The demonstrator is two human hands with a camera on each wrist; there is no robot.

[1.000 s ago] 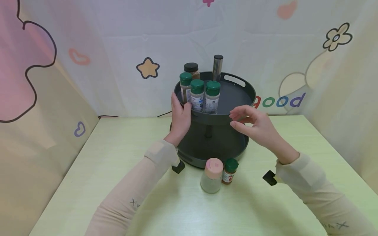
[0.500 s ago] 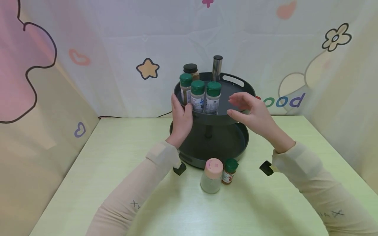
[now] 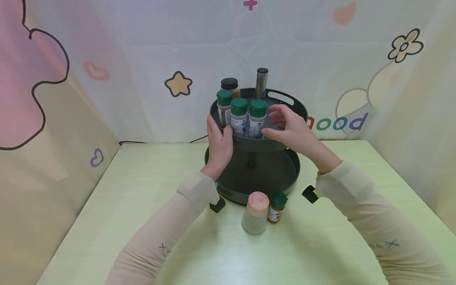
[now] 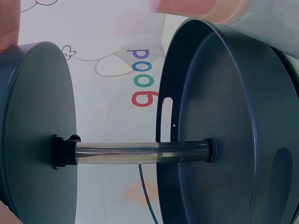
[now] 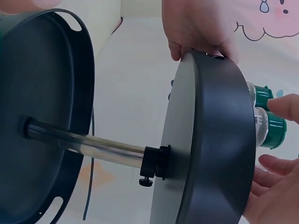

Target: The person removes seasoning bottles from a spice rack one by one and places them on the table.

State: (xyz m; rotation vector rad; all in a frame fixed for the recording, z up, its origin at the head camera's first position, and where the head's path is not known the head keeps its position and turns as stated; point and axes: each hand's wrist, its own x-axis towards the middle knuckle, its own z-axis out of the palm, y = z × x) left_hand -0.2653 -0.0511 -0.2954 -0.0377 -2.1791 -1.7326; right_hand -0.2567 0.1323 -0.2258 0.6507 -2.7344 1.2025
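Observation:
A dark two-tier tray stand [image 3: 256, 144] stands on the table, its metal post rising through the upper tier. My left hand [image 3: 219, 146] grips the upper tier's rim at the left; the right wrist view also shows this hand [image 5: 201, 28] at the rim. On that tier stand several jars: three green-capped spice jars [image 3: 255, 126] and a black-capped jar [image 3: 230, 85] behind them. My right hand [image 3: 293, 128] is over the tier's right front, thumb and fingers spread apart beside the rightmost green-capped jar. Whether it touches the jar I cannot tell.
In front of the stand, a pink-capped glass jar [image 3: 255, 213] and a small green-capped jar [image 3: 276, 208] stand side by side on the table [image 3: 149, 198]. A printed curtain [image 3: 142, 51] hangs behind. The lower tier [image 3: 246, 178] is below the hands.
My right hand has moved left and up, from the rim's right front to beside the rightmost green-capped jar. My left hand stays at the rim, and the jars stand where they were.

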